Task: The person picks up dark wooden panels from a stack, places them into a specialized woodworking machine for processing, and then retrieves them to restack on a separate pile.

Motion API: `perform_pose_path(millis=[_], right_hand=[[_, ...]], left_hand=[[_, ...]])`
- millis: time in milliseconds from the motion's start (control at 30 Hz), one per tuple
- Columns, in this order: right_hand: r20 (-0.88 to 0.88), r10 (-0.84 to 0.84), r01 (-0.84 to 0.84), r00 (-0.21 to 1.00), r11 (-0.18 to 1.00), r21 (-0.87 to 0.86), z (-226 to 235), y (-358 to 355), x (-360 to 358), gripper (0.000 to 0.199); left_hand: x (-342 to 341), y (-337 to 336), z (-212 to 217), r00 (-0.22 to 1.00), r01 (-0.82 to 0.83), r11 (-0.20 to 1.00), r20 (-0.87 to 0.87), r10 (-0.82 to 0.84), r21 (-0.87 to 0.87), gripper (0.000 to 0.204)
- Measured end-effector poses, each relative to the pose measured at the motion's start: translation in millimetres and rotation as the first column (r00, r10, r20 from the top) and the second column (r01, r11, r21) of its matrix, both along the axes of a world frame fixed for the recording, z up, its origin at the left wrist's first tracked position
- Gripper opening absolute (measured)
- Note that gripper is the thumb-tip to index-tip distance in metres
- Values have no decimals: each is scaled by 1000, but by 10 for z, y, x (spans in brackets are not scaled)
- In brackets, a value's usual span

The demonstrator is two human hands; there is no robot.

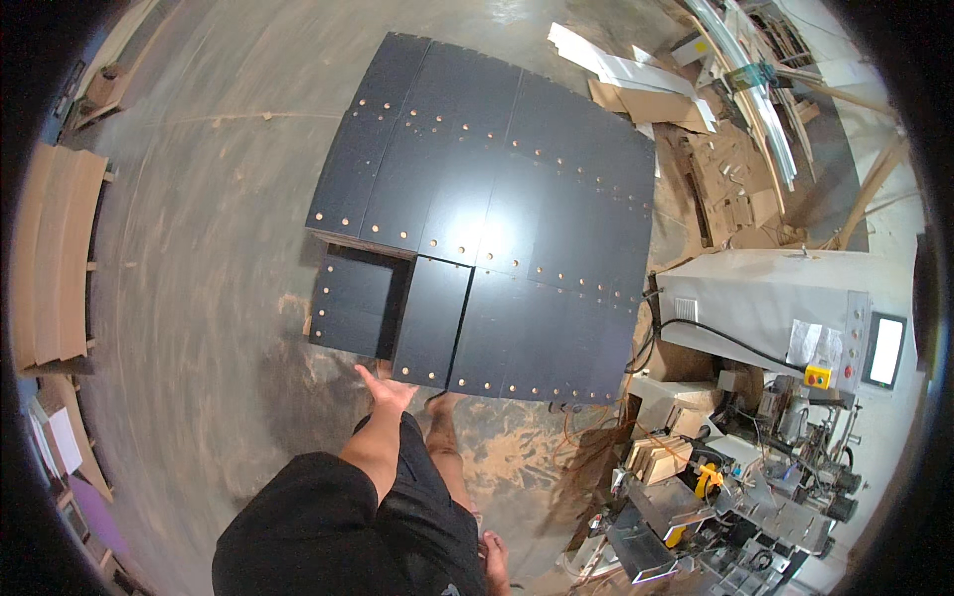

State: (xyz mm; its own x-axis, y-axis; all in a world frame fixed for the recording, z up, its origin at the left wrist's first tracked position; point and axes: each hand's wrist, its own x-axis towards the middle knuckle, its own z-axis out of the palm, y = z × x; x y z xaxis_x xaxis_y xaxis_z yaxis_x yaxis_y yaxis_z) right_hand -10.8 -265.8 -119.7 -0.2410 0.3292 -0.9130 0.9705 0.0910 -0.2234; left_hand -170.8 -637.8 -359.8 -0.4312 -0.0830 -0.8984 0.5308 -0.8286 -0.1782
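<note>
My left hand (389,387) is at the near edge of a large stack of black panels (566,228). Its thumb stretches out to the left, and the palm is against or just beside the near left corner of a narrow black panel (429,318); the fingertips are partly hidden there. A thin dark gap separates this panel from the panels on its right. To its left, a lower black panel (353,298) lies in a recess. Rows of small round holes run along the panels. Low beside my leg hangs my right hand (494,561), fingers loosely bent, with nothing visible in it.
A grey machine cabinet (745,298) with a screen and a yellow switch stands at the right. Nearer, machinery (765,497) has small wood blocks (661,459) beside it. Offcuts and white strips (621,65) lie at the far right. Brown boards (60,258) are stacked at the left.
</note>
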Motion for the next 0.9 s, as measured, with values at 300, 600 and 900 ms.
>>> perform_pose_path(millis=[300,600,900], right_hand=[[-88,-47,43,995,998,-44,-215,-90,111,38],[-172,-290,281,941,957,-74,-394,-226,669,40],[-239,-305,306,922,951,-31,-570,-100,1156,35]], left_hand=[[155,-457,319,-155,933,-342,728,-668,-115,106],[394,-1198,27,-294,454,-873,895,-334,-177,65],[-52,-733,294,-328,612,-749,779,-534,-256,41]])
